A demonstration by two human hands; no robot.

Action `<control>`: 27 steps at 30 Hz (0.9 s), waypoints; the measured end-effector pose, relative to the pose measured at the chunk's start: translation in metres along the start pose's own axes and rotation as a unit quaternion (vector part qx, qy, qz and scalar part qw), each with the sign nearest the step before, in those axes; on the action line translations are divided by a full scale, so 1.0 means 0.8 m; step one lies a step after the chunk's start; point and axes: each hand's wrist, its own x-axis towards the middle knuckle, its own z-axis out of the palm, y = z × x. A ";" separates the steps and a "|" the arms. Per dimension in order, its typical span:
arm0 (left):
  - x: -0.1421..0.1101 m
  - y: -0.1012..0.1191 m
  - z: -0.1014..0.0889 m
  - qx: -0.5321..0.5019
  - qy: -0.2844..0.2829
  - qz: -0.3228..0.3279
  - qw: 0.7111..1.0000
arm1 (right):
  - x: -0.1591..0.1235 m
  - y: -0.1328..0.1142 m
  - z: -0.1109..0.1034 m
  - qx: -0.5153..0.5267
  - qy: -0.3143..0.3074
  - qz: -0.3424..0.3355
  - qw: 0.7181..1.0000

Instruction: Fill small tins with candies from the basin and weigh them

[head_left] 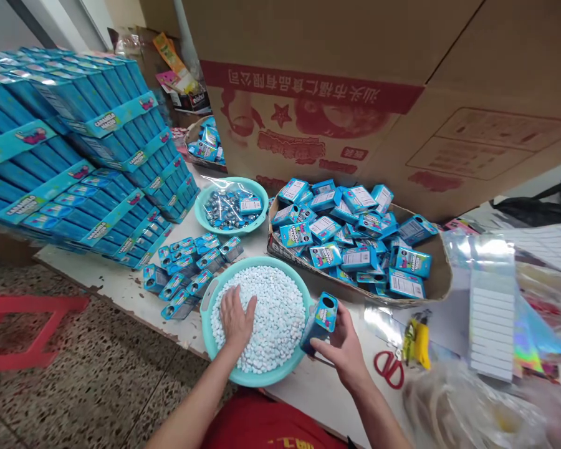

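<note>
My left hand [237,316] lies on the small white candies [273,305] that fill a light green plastic basin [303,287]. Its thumb is apart from the fingers, and the fingertips press into the candies. At the basin's right rim, my right hand [345,343] grips a small blue candy box [326,312], its thumb at the lower front. A dark round hole shows in the box's top. Left of the basin stand several similar blue boxes [182,268] in a group.
A carton tray [355,284] heaped with blue boxes sits behind the basin. Near it is a smaller green basin [262,218] of shiny caps. Wrapped box stacks [121,131] rise at left; a big carton [318,50] stands behind. Red-handled scissors [389,369] and yellow cutters [421,343] lie right.
</note>
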 end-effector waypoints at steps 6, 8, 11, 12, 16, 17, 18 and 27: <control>0.038 0.046 0.018 -0.166 -0.075 -0.076 0.980 | -0.014 -0.009 -0.014 0.218 -0.030 0.145 0.965; 0.041 0.059 0.017 -0.277 -0.096 -0.167 0.941 | -0.017 -0.009 -0.009 0.204 -0.018 0.162 0.965; 0.040 0.065 0.008 -0.393 -0.113 -0.255 0.876 | -0.017 -0.008 0.004 0.142 0.000 0.172 0.975; 0.040 0.065 0.005 -0.412 -0.117 -0.266 0.864 | -0.017 -0.009 0.008 0.120 0.002 0.166 0.979; 0.039 0.064 -0.013 -0.467 -0.133 -0.316 0.815 | -0.017 -0.015 0.020 0.025 0.001 0.120 0.992; 0.040 0.066 -0.018 -0.479 -0.140 -0.330 0.802 | -0.017 -0.016 0.022 -0.002 0.001 0.109 0.994; 0.040 0.068 -0.023 -0.495 -0.151 -0.346 0.783 | -0.017 -0.016 0.024 -0.032 0.003 0.098 0.995; 0.044 0.123 -0.079 -0.635 -0.201 -0.355 0.656 | -0.004 -0.015 0.049 -0.303 -0.012 -0.074 0.950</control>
